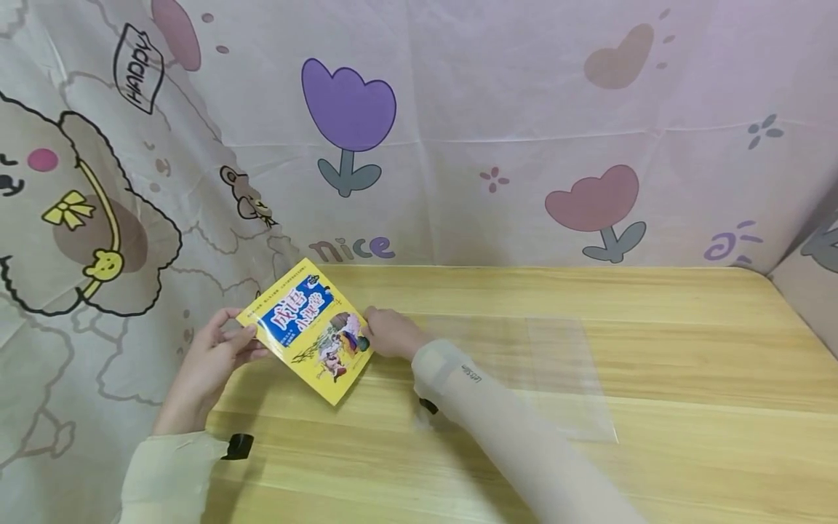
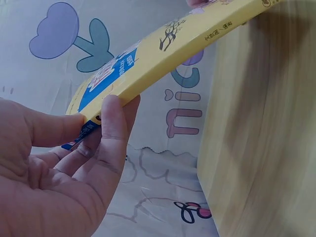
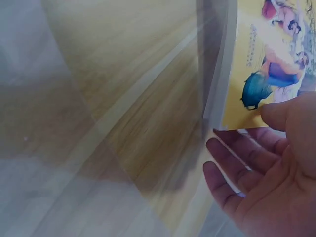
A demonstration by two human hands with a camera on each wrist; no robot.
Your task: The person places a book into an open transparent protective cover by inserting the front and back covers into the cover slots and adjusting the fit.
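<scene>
A yellow paperback book [image 1: 314,331] with a blue title block and a colourful drawing is held tilted above the table. My left hand [image 1: 212,356] pinches its left corner, thumb on the cover and fingers beneath; the left wrist view shows the spine of the book [image 2: 182,61] bowed a little. With thumb on the cover and fingers behind, my right hand [image 1: 396,335] pinches the opposite edge, as the right wrist view of that hand [image 3: 276,173] shows. A clear plastic sheet or cover [image 1: 569,378] lies on the table beside and partly behind the right forearm.
The wooden table [image 1: 707,349] runs back to a printed cloth [image 1: 458,87] with flowers. Another patterned cloth [image 1: 216,269] hangs along the left, close to my left hand. A dark strap end [image 1: 238,446] sticks out at the left cuff.
</scene>
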